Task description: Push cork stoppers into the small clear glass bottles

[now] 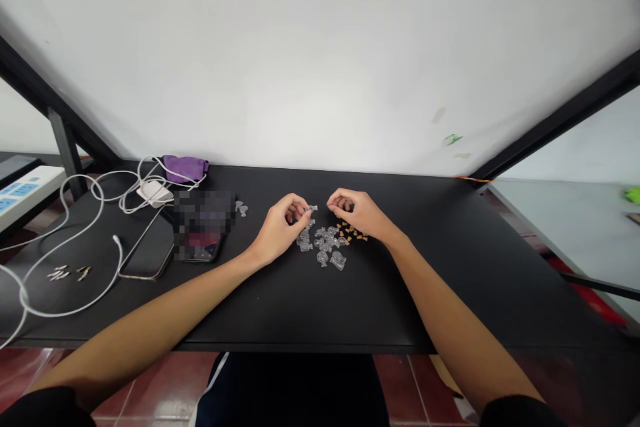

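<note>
Between thumb and fingertips, my left hand [283, 227] pinches a small clear bottle [313, 208], its neck pointing right. A short gap away, my right hand [361, 212] has its thumb and forefinger pressed together; whatever they hold, if anything, is too small to make out. Below and between the hands lies a loose pile of small clear bottles [327, 240] in mixed shapes. Tiny tan corks [357, 233] are scattered under my right hand, partly hidden by it.
More clear pieces [241, 208] lie left of my left hand. Further left are a dark phone [149, 245], a second, blurred-out device [203, 227], a tangled white cable [75, 313], a white charger [156, 192], a purple cloth [185, 169] and small metal bits [59, 273]. A white wall [320, 80] backs the black table [310, 313].
</note>
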A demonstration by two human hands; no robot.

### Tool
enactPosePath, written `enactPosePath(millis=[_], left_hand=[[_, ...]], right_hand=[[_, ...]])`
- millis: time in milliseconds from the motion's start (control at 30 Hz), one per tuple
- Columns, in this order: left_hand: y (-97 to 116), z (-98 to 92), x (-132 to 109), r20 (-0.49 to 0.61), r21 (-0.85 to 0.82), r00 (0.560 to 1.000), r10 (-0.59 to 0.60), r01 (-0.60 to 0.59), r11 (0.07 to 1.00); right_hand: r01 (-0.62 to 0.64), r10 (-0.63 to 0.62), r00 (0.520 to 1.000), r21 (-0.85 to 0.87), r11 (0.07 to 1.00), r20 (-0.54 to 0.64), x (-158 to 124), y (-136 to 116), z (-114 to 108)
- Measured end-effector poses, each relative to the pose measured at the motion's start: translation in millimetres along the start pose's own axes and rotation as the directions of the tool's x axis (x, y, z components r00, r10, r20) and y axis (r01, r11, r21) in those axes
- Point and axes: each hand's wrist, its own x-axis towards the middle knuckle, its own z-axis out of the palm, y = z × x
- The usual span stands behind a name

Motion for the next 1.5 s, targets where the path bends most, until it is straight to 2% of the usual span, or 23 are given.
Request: enactPosePath(millis=[1500], left_hand=[[-0.9, -0.2, -0.3, 0.014, -0.016, 1.0, -0.002, 0.002, 1.0]], right_hand=[[-0.025, 0.025, 0.997, 0.0, 1.0, 0.071, -2.2, 0.1, -2.9]])
